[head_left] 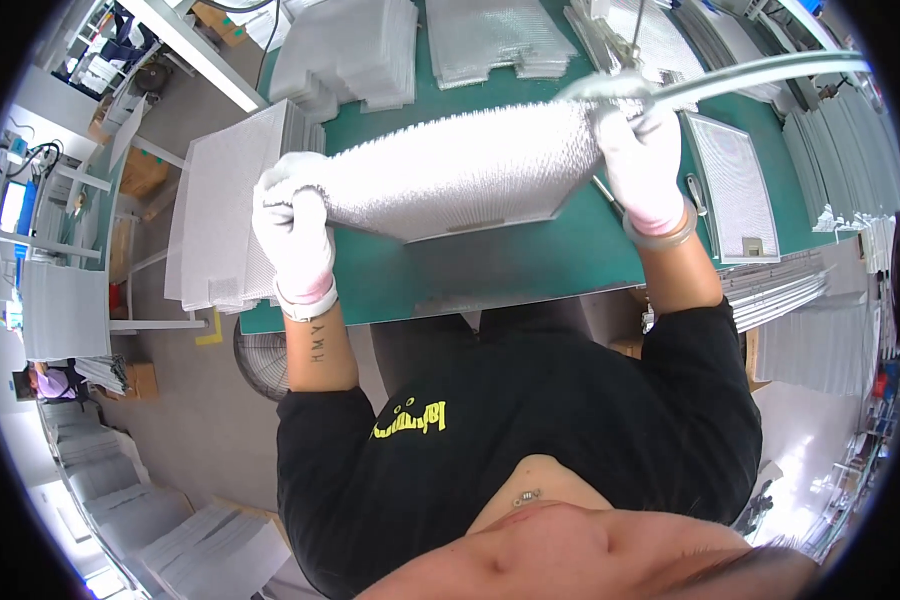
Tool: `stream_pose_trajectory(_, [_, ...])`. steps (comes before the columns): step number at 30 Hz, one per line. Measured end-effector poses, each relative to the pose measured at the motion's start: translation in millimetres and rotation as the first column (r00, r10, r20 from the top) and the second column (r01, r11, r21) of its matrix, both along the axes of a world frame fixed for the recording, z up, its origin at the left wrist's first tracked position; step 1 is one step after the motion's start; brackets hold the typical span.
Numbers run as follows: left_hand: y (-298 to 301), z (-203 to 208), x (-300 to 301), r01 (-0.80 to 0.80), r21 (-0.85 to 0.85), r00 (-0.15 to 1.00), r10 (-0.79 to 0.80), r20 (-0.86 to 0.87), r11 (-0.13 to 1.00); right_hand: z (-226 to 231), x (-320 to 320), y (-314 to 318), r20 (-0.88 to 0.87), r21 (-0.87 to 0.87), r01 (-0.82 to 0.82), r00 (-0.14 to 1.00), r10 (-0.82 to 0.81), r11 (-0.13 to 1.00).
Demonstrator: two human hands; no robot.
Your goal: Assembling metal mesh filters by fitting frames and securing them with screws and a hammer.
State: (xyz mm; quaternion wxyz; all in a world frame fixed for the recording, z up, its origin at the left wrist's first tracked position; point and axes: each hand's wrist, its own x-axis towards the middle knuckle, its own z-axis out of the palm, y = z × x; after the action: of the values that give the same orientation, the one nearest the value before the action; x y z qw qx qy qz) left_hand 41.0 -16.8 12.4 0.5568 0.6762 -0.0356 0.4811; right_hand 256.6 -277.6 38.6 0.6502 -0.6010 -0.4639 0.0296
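A silvery, finely textured metal mesh pad [460, 165] is held up over the green work table [365, 285], bowed, its lower edge close to the tabletop. At its left end my white-gloved left hand [295, 215] is closed on the edge, thumb in front. The upper right corner is gripped by my gloved right hand [642, 160]. A long pale strip [770, 75] runs off to the right from just behind that hand; its near end is blurred, and I cannot tell whether my fingers touch it. A framed mesh panel [730, 190] lies right of my right hand.
Mesh sheets are stacked at the left [225, 200] and along the back [355, 50]. A small tool [696, 194] lies beside the framed panel. More panels [845, 150] stand at the far right. A round fan [260, 360] is on the floor below the table's left corner.
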Motion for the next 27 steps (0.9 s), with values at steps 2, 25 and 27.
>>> stream_pose_trajectory(2, [-11.0,-1.5,1.0,0.090,-0.004,0.993,-0.090,0.071,0.996,-3.0,-7.1,2.4,0.103,0.131,0.010,0.994,-0.024,0.991])
stream_pose_trajectory(25, [-56.7,-123.4,116.0,0.965,0.027,0.092,-0.240,-0.967,0.261,-51.6,-62.7,-85.7,0.420,0.096,-0.606,0.744,0.519,0.790])
stream_pose_trajectory(27, [-65.4,-130.2,132.3,0.969,-0.032,0.044,-0.299,-0.953,0.245,-51.4,-63.3,-89.8,0.414,0.060,-0.599,0.742,0.526,0.798])
